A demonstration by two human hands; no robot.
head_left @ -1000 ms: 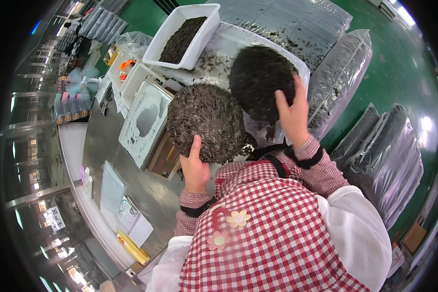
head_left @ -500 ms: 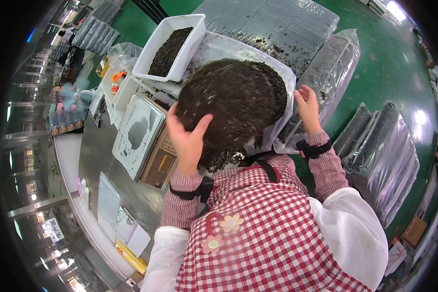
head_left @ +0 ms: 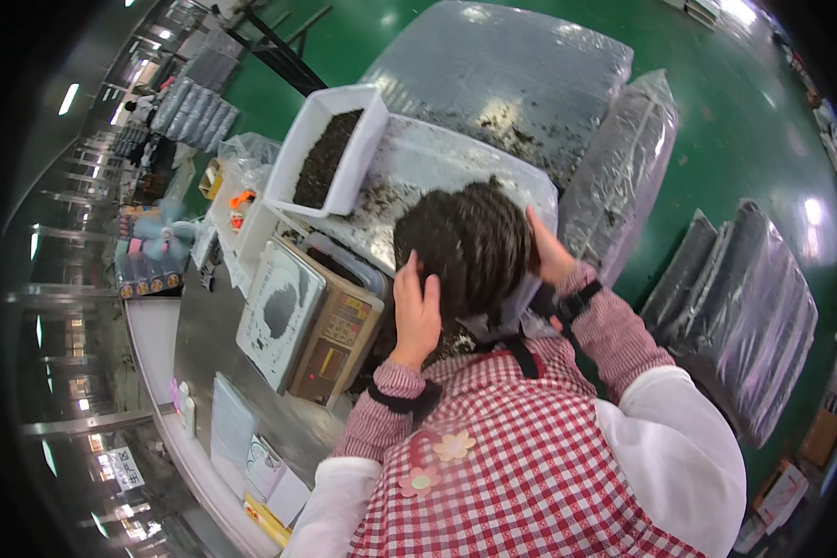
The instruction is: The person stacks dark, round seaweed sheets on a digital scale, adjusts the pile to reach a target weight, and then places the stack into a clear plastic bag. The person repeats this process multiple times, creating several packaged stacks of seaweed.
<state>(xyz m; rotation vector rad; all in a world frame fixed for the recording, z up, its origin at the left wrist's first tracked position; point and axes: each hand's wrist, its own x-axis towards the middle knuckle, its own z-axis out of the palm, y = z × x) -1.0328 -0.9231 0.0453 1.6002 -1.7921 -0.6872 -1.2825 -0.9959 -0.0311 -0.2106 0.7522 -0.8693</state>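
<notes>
A dark brown mass of loose, flaky-looking material (head_left: 470, 246), streaked by motion, is between my hands above a large white tray (head_left: 521, 172). My left hand (head_left: 417, 312) is at its near left side, fingers stretched and apart. On the other side is my right hand (head_left: 551, 253), its fingers extended along the mass and partly hidden by it. Whether either hand bears its weight, I cannot tell. Dark crumbs lie in the tray, and a white rectangular bin (head_left: 374, 116) at its far left corner holds more of the dark material.
On the metal table to my left stands a weighing scale (head_left: 333, 339) with a dusty pale platform. Clear bags (head_left: 216, 409) and papers (head_left: 274, 474) lie nearer. A wide plastic-wrapped grey slab (head_left: 511, 65) is beyond the tray; wrapped bundles (head_left: 753, 307) stand on the right.
My right hand has come inward to the mass, and my hands are nearer each other. The dark mass looks narrower. The whole view has shifted slightly.
</notes>
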